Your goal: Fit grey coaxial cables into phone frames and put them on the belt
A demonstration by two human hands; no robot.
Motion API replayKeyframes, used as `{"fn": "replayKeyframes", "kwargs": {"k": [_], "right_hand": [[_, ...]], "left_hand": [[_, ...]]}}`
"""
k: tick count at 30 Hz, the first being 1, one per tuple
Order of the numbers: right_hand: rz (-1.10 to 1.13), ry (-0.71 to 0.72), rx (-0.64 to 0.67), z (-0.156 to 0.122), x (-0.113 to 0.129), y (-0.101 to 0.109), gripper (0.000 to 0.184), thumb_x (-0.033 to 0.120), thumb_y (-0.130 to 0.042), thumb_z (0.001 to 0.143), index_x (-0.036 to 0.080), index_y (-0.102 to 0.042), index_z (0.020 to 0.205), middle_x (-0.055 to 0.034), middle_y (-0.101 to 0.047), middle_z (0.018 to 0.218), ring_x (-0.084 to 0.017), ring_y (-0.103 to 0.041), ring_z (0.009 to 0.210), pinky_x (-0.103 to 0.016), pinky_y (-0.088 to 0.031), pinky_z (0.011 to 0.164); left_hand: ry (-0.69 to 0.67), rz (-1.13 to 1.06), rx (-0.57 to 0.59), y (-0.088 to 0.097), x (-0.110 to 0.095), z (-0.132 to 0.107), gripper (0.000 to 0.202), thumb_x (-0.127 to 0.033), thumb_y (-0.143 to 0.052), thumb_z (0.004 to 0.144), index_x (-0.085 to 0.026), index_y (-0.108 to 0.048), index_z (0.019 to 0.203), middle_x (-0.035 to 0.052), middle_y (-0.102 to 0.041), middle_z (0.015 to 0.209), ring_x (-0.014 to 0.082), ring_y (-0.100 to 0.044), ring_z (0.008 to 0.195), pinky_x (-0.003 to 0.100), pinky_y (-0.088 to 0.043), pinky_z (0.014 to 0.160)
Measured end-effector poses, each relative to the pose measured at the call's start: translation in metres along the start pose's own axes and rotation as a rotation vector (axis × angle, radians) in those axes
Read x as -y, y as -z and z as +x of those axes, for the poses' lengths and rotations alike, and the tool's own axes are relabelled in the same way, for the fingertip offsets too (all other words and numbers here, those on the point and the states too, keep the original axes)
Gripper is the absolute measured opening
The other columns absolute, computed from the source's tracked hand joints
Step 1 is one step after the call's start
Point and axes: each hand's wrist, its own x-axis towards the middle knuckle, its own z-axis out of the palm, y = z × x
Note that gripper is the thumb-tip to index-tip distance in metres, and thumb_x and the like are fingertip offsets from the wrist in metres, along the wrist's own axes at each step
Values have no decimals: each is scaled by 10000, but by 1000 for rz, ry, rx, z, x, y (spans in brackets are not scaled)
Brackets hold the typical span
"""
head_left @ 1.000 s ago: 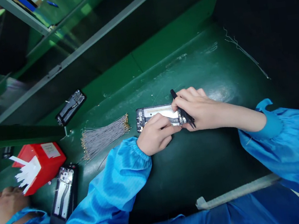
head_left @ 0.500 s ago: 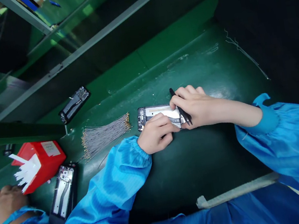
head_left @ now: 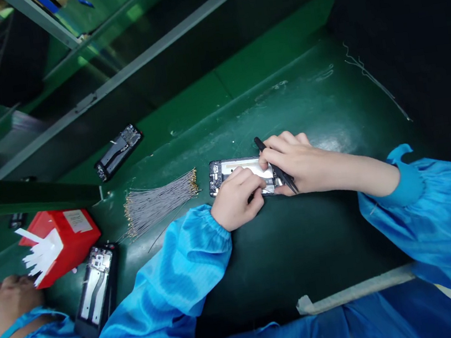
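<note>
An opened phone frame (head_left: 226,172) lies flat on the green bench top (head_left: 305,107) in the middle. My left hand (head_left: 236,201) rests on its near edge with fingers curled, pinching down on the frame. My right hand (head_left: 292,162) covers the frame's right end and grips black tweezers (head_left: 276,168), whose tips point down at the frame. Both arms wear blue sleeves.
A bundle of thin grey wires (head_left: 158,201) lies left of the frame. Further left are a red box (head_left: 62,242) of white strips, a second phone frame (head_left: 95,291), and a third (head_left: 118,151) by the rail. Another person's hand (head_left: 3,303) sits at the lower left.
My left hand's fingers have shifted slightly along the frame; the right hand with the tweezers stays in place. The view has drifted a little.
</note>
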Motion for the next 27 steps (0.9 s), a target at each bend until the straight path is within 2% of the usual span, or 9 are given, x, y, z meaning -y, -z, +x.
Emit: {"fn": "replayKeyframes", "kwargs": {"k": [5,9,15,20,24,27], "right_hand": [[-88,21,6,3,3,1,279,329,-558,698,214,-433,920,-105,-447,997,-266,-388,871,-321,-244,627],[-125,-45,46,5,10,3,296,295,-558,663,206,-439,919,-107,-443,1009,-269,-380,880,-310,-233,619],[-76,-119,47,5,17,2,303,283,-541,649,203,-441,924,-102,-435,1026,-257,-371,883,-317,-236,642],[2,-123,5,4,11,-2,314,299,-574,652,207,-442,921,-93,-440,1026,-255,-374,894,-321,-241,662],[123,-101,-103,2,7,-9,280,404,-525,750,209,-453,937,-77,-475,970,-241,-400,890,-330,-263,697],[-8,4,-193,1,10,-17,381,493,-514,748,180,-484,962,-130,-484,1036,-283,-395,946,-371,-271,727]], "left_hand": [[12,4,13,0,-1,2,147,-100,-398,754,-155,-532,730,26,-498,682,153,-416,687,275,-388,653],[11,-17,22,1,0,2,152,-101,-393,760,-154,-533,738,32,-512,705,153,-427,694,283,-393,666],[-54,-75,65,5,2,-1,160,-109,-393,745,-166,-540,720,22,-508,669,146,-432,677,274,-395,654],[-110,-77,88,5,3,0,164,-108,-399,742,-166,-550,713,21,-521,651,142,-427,660,276,-395,646],[-133,-104,-4,7,-1,-1,120,-123,-430,757,-162,-543,752,26,-555,687,139,-455,677,281,-410,658],[-115,-46,-126,21,-4,-2,75,-135,-470,767,-162,-540,770,23,-560,709,134,-478,685,280,-418,659]]}}
